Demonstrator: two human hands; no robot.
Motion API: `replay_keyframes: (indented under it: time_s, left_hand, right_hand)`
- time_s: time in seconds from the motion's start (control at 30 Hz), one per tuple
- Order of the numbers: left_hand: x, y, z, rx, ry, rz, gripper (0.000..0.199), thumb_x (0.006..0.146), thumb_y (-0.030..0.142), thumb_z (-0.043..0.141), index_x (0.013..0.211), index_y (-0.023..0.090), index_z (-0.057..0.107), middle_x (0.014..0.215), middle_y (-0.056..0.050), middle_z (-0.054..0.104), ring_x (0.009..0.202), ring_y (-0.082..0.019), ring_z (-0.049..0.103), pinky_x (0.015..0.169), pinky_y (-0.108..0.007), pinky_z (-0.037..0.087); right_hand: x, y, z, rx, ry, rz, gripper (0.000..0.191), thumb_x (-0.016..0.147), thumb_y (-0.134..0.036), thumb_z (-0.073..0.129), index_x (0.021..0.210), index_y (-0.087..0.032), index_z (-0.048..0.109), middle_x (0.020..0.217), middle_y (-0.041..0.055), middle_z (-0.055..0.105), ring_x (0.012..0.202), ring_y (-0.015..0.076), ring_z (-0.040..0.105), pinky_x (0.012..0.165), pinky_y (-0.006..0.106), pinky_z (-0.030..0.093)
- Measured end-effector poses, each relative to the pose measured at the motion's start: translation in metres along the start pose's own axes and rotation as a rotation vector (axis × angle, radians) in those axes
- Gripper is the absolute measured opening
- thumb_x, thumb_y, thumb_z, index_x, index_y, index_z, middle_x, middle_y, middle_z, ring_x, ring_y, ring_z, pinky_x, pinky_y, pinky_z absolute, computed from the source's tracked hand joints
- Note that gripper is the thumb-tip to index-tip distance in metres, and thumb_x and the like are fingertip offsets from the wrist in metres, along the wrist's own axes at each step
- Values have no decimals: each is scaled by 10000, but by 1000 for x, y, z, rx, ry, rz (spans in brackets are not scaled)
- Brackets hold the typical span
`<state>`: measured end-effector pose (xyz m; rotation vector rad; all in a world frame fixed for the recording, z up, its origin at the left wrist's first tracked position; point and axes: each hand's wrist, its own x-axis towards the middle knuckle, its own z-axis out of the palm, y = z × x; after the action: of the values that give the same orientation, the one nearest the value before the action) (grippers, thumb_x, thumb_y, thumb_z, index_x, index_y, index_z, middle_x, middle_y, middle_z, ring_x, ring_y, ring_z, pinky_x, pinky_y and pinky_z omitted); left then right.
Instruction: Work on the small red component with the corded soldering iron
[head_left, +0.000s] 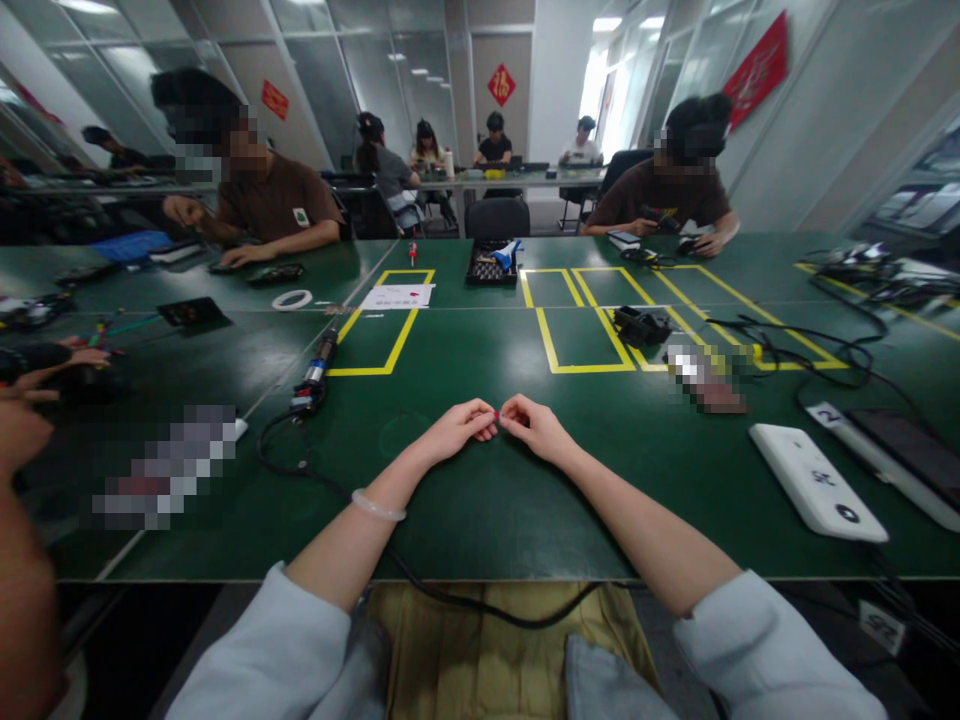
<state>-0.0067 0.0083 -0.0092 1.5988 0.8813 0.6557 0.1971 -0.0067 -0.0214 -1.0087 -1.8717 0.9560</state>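
Both my hands meet over the middle of the green table (465, 500), fingertips almost touching. Between them is a tiny red piece (496, 415), too small for me to tell its kind. My left hand (466, 424), on the arm with a pale bangle (379, 506), pinches the red piece from the left. My right hand (534, 425) has its fingers curled and pressed together at the piece's other side. Fingers cover most of what they hold. To the left lies an electric screwdriver (319, 365) with a black cable.
At the back stands a black tray (480, 270) of small parts with a blue-and-white item on it. A white paper (397, 297) lies inside yellow tape. White power banks (817, 480) and black cables (817, 345) lie at right. Co-workers sit across and at left.
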Motion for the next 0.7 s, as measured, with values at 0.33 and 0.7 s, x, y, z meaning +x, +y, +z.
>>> replay_keyframes:
  time_s: [0.33, 0.7]
  left_hand:
    - [-3, 7, 7, 55, 46, 16, 336, 796, 357, 684, 1007, 136, 544, 818, -15, 586, 718, -114, 587, 679, -256, 479]
    - [-4, 7, 8, 240, 97, 120, 296, 814, 322, 657, 1047, 162, 569, 854, -12, 602, 715, -106, 568, 658, -230, 452]
  right_hand:
    - [0, -2, 0, -36, -13, 57, 194, 884, -347, 550, 873, -162, 606, 712, -11, 612, 614, 104, 504, 591, 219, 379]
    - [1, -5, -2, -44, -24, 71, 199, 891, -343, 542, 852, -163, 615, 704, -9, 621, 611, 109, 519, 599, 227, 382]
